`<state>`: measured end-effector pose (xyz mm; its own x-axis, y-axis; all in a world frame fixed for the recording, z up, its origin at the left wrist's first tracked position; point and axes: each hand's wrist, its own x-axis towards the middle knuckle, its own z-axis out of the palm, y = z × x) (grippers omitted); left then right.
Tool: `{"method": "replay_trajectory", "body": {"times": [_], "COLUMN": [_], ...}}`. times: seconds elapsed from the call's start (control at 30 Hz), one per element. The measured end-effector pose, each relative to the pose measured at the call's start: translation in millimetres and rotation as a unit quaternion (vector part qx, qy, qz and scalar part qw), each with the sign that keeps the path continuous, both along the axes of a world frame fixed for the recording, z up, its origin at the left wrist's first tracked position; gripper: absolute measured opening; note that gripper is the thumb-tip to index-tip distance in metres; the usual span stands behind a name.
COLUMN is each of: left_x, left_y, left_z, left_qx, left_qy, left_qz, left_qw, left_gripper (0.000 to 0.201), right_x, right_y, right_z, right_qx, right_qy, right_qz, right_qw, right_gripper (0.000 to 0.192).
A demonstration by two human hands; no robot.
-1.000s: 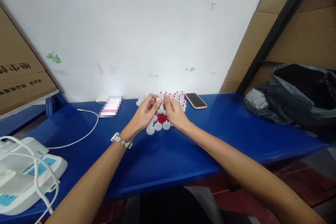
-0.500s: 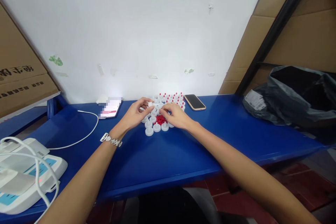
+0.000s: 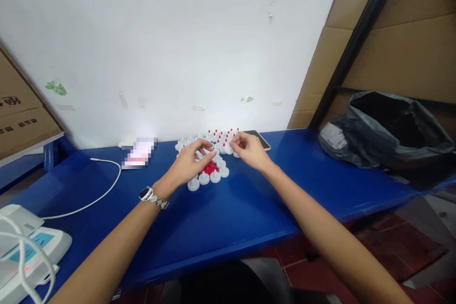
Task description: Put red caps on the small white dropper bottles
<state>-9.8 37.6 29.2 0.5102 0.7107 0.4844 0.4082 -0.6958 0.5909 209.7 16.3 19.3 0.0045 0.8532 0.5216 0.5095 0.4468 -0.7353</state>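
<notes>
Your right hand has swung away from the left since half a second ago and now covers part of the black-screened, pale-edged phone right of centre, and the whole view has slid a bit too. Right thumb and index are in a narrow pinch on a white round plastic cap, just in front of the cluster of white caps with red tips at mid-frame. Your left hand is held wide, thumb and fingers curved apart over the plain white nozzled caps; can't make out anything gripped in it. Small red plastic pieces sit heaped between those plain caps, a little below the middle of the frame. All of it's on the glossy blue table. Over at lower left you've got a white power strip with blue panels, a white cable curves across the table at left, and a black plastic bag slumps at the right.
</notes>
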Motion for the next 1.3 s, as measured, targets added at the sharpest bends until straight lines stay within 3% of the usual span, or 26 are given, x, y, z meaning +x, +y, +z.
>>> {"method": "replay_trajectory", "body": {"times": [0.13,0.23,0.4,0.47,0.57,0.67,0.77,0.87,0.93,1.1,1.2,1.3], "left_x": [13.5,24.4,34.4,34.3,31.0,26.0,21.2,17.2,14.8,9.0,6.5,5.5], "left_y": [10.6,17.8,19.8,17.9,14.2,9.1,2.9,-2.0,-4.0,-5.7,-5.5,-4.7], "left_z": [1.0,-2.5,-10.3,-11.9,-11.8,-9.5,-7.2,-5.5,-4.2,-1.1,-0.9,-1.6], "left_qx": [0.02,0.035,0.036,0.041,0.053,0.064,0.081,0.087,0.085,0.073,0.066,0.078], "left_qy": [0.046,0.064,0.062,0.059,0.054,0.048,0.029,0.011,0.005,-0.004,-0.008,-0.014], "left_qz": [-0.002,-0.013,-0.013,-0.012,-0.016,-0.011,-0.001,-0.01,-0.021,-0.037,-0.04,-0.041], "left_qw": [0.999,0.997,0.997,0.997,0.997,0.997,0.996,0.996,0.996,0.997,0.997,0.996], "left_gripper": [0.028,0.028,0.028,0.027,0.025,0.023,0.03,0.043,0.041,0.028,0.029,0.037], "right_x": [10.8,13.0,27.5,32.8,34.8,29.6,17.1,-1.5,-14.3,-32.8,-36.6,-40.0], "right_y": [2.6,4.9,14.8,19.9,23.8,20.5,12.2,3.0,-1.8,-6.0,-5.1,-3.3], "right_z": [-10.7,-12.9,-14.0,-18.0,-22.2,-18.7,-10.4,-4.2,-3.3,-7.8,-10.0,-11.1], "right_qx": [-0.061,-0.085,-0.055,-0.066,-0.08,-0.056,-0.023,-0.039,-0.068,-0.077,-0.063,-0.057], "right_qy": [-0.12,-0.151,-0.144,-0.159,-0.155,-0.087,0.054,0.182,0.214,0.161,0.096,0.091], "right_qz": [0.015,0.021,-0.123,-0.139,-0.114,-0.093,-0.033,0.066,0.106,0.106,0.098,0.088], "right_qw": [0.991,0.985,0.98,0.975,0.978,0.99,0.998,0.98,0.969,0.978,0.989,0.99], "right_gripper": [0.004,0.008,0.021,0.023,0.01,0.005,0.014,0.027,0.034,0.038,0.039,0.042]}}
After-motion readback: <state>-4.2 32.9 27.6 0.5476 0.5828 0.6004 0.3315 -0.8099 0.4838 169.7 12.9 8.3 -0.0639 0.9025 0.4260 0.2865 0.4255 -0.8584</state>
